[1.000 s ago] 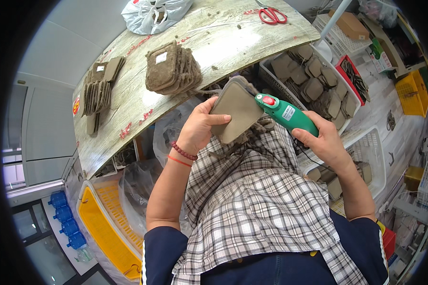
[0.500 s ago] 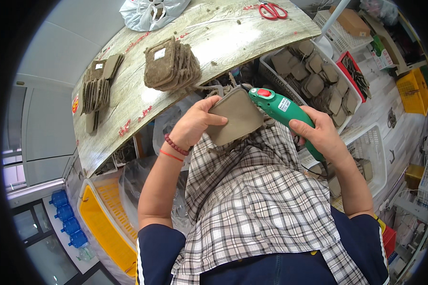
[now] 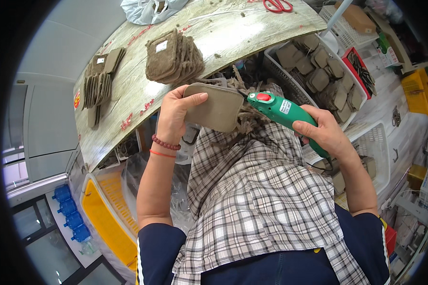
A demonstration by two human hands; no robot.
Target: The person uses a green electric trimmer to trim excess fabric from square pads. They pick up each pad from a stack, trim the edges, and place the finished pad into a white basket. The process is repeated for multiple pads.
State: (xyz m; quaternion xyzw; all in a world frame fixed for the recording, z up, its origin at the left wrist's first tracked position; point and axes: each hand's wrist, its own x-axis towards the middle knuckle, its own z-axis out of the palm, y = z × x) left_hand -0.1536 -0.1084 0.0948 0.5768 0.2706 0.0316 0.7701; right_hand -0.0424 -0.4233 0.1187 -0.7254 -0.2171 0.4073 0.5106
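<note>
L hand (image 3: 176, 114) grips tan pad (image 3: 215, 107); R hand (image 3: 321, 133) wrapped round green trimmer (image 3: 283, 111), tip at pad's 3 o'clock edge. Trimmed stack (image 3: 173, 57) at 11; basket (image 3: 318, 71) at 1 looks well stocked, est. mid-batch.

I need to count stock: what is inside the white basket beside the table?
The white basket holds many flat brown pads, loosely piled in overlapping layers. Its bottom and any lower pads are covered, so a full count is impossible.

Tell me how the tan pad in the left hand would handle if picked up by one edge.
The tan pad probably stays fairly stiff: gripped at one side by the left hand, it juts out flat without drooping. It looks thin, so likely light. Its matte, felt-like face should resist slipping.
</note>
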